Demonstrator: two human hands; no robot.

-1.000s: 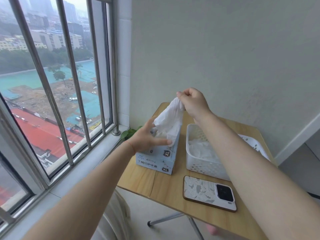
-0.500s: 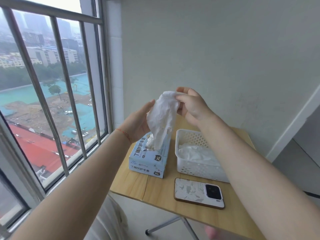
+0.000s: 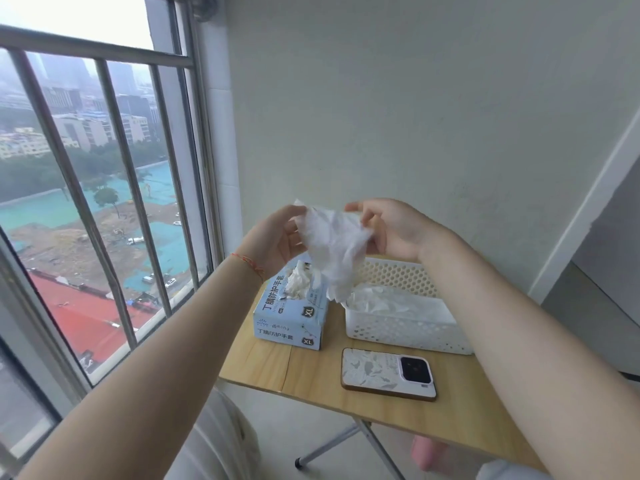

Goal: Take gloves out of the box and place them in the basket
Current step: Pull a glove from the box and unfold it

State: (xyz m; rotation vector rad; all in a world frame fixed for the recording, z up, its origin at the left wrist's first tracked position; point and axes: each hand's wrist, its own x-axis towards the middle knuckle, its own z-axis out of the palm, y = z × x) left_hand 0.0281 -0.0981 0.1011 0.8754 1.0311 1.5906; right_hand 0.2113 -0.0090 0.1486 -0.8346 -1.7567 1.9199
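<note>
While it hangs in the air above the pale blue cardboard glove box point(image 3: 291, 317) and the white perforated plastic basket point(image 3: 408, 327) (more gloves lie inside), the crumpled white glove point(image 3: 334, 251) is pinched by the left hand point(image 3: 277, 242) and right hand point(image 3: 389, 226) over the wooden desk point(image 3: 311, 372).

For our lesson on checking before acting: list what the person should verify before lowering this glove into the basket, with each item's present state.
1. Glove out of the box: ok.
2. Left hand and right hand both hold the glove: ok.
3. Basket open, with room on top: ok.
4. Glove directly over the basket: not ok, it hangs nearer the box.
5. Phone outside the path: ok.
6. Only one glove held: cannot tell.
</note>
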